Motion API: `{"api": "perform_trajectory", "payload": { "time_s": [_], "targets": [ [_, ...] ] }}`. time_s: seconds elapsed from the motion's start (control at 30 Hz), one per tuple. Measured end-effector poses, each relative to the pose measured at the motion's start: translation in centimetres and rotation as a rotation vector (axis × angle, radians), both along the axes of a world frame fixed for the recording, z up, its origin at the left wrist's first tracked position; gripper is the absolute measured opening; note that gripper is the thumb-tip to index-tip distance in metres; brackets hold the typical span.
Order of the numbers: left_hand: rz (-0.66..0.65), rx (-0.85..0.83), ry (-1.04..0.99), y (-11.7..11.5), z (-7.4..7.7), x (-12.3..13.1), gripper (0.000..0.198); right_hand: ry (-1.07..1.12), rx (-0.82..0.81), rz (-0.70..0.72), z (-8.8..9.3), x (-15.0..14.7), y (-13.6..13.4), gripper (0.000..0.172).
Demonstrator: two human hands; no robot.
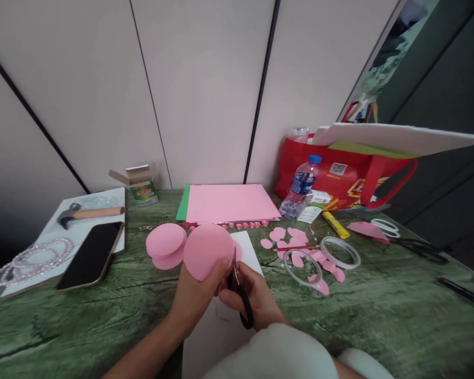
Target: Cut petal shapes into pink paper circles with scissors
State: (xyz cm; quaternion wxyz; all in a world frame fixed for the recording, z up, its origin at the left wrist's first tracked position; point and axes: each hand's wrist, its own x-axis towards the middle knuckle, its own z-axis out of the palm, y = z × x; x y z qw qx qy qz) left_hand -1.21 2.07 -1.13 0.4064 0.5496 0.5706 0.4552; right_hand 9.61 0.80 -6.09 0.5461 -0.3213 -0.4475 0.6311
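Observation:
A round pink paper disc is pinched in my left hand, thumb lying over its lower right part. My right hand grips a pair of black-handled scissors, their blades pointing up along the disc's right edge. Part of another pink paper piece shows behind the disc on the right. To the left lie more pink paper discs, overlapping on the table. Beneath both hands is a white sheet. Whether the blades are cutting into the paper cannot be made out.
Stacked pink sheets lie at the back. On the right are pink scraps, tape rolls, a glue stick, a water bottle and a red bag. A phone and a hammer are left.

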Motion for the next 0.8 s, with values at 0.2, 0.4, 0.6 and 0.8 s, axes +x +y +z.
{"api": "perform_trajectory", "payload": {
  "time_s": [0.2, 0.4, 0.6, 0.8],
  "targets": [
    [-0.020, 0.001, -0.007, 0.0, -0.1, 0.0, 0.021, -0.067, 0.032, 0.013, 0.2, 0.3, -0.2, 0.036],
    [-0.034, -0.019, -0.006, -0.1, -0.1, 0.1, 0.022, -0.057, 0.028, 0.001, -0.2, 0.3, -0.2, 0.036],
    [-0.005, -0.044, -0.040, 0.0, -0.1, 0.2, 0.024, -0.085, -0.012, 0.024, 0.1, 0.4, -0.2, 0.035],
    [-0.029, -0.001, -0.050, 0.0, -0.2, 0.2, 0.026, -0.048, -0.015, -0.027, 0.7, 0.5, -0.3, 0.040]
  ]
}}
